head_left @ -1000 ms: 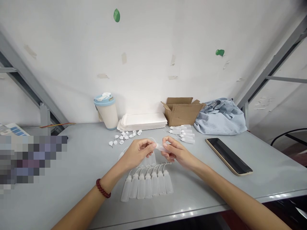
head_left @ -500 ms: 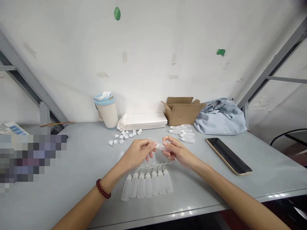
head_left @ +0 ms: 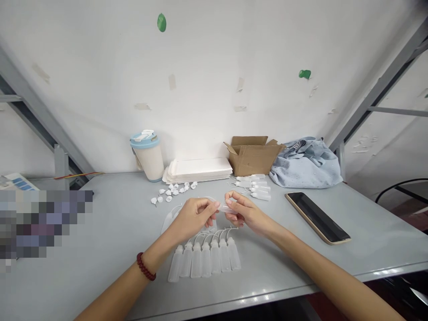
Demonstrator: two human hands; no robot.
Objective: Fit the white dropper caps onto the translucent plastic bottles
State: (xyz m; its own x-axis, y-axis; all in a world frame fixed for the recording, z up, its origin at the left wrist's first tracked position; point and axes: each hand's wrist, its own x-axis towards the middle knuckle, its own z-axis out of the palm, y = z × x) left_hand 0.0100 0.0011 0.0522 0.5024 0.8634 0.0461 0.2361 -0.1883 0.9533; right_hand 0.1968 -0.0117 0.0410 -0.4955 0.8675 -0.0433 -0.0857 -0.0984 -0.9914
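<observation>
A small translucent plastic squeeze bottle (head_left: 228, 208) lies sideways between my hands, above the table. My right hand (head_left: 242, 209) is closed around its body. The fingers of my left hand (head_left: 200, 213) pinch its left end, mostly hiding the neck and whatever cap is there. Just below my hands stands a row of several similar bottles (head_left: 206, 261) with thin bent tubes at their tops. Behind my left hand, partly covered, is a clear plastic bag (head_left: 169, 218). Further back lie several loose white caps (head_left: 169, 192).
On the grey table (head_left: 110, 249), a tumbler (head_left: 149, 158), a stack of white cartons (head_left: 200, 168), an opened cardboard box (head_left: 256, 158) and a blue cloth (head_left: 304, 167) line the wall. More bottles (head_left: 257, 185) lie before the box. A phone (head_left: 317, 217) is at the right.
My hands stay together on the bottle, with my left fingers slightly shifted at its end. The whole view has moved a little; the things on the table stay put.
</observation>
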